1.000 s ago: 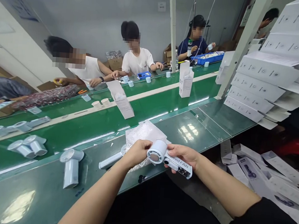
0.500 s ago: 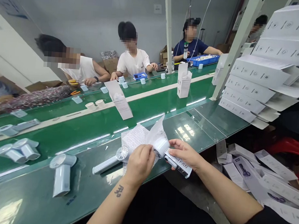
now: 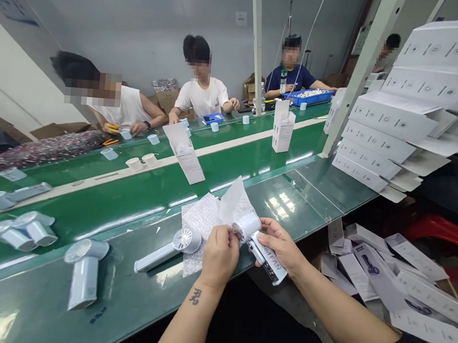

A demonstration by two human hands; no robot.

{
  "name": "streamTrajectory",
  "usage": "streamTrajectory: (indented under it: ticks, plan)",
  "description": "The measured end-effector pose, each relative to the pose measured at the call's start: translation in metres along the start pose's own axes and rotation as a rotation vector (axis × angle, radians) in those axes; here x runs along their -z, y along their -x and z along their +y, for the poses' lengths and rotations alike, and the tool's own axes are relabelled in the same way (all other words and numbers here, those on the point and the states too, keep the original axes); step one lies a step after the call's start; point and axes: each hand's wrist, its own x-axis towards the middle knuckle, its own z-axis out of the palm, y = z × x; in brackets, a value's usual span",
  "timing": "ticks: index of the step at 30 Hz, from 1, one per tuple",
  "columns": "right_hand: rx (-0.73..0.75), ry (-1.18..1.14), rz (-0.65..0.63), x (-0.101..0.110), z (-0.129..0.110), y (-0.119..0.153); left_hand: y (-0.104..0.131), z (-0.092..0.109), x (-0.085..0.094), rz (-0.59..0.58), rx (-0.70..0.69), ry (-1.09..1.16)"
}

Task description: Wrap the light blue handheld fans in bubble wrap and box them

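Shiny and green, the desk (image 3: 323, 187) has a tall stack of white boxes (image 3: 400, 113) by its right edge. At the near edge of the desk is a pale blue hand fan (image 3: 266, 262), its handle clamped in the fingers of the right hand (image 3: 282, 245), while the left hand (image 3: 220, 253) has its fingers bunched by the fan's round head, but I cannot tell if they pinch it. Another hand fan (image 3: 161, 256) lies left of them, by some bubble wrap (image 3: 199, 216).
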Motion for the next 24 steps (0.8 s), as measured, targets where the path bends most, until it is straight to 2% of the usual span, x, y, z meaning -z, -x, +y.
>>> streamTrajectory:
  ticks: [2,4,8,10,12,15,16,20,21,22,24]
  plan:
    - [0.02,-0.004,0.035,0.002,0.002,-0.002,0.001,0.011,-0.002,-0.061,-0.063,0.095]
    - [0.034,0.106,0.06,0.003,0.002,-0.004,0.0,0.02,-0.004,-0.129,-0.122,0.179]
    - [0.141,0.594,0.125,0.003,-0.003,-0.005,-0.009,0.023,-0.013,-0.139,-0.049,0.148]
    - [0.173,0.758,0.146,0.005,-0.007,-0.007,-0.016,0.023,-0.016,-0.127,-0.085,0.088]
    - [0.11,0.801,0.116,0.007,-0.011,-0.01,-0.021,0.023,-0.015,-0.156,-0.169,0.039]
    - [0.0,0.791,0.079,0.009,-0.014,-0.012,-0.028,0.024,-0.009,-0.315,-0.259,0.031]
    - [0.007,0.813,0.092,0.008,-0.013,-0.011,-0.031,0.023,-0.007,-0.364,-0.219,0.035]
    - [0.176,0.961,0.128,-0.005,-0.001,-0.005,-0.044,0.021,-0.01,-0.476,0.153,-0.074]
    - [0.205,0.981,0.124,-0.008,0.003,-0.004,-0.048,0.022,-0.012,-0.516,0.17,-0.099]
    - [0.211,0.985,0.121,-0.01,0.007,-0.004,-0.052,0.022,-0.014,-0.562,0.131,-0.107]
    - [0.198,0.954,0.128,-0.01,0.011,-0.007,-0.059,0.023,-0.016,-0.644,-0.045,-0.069]
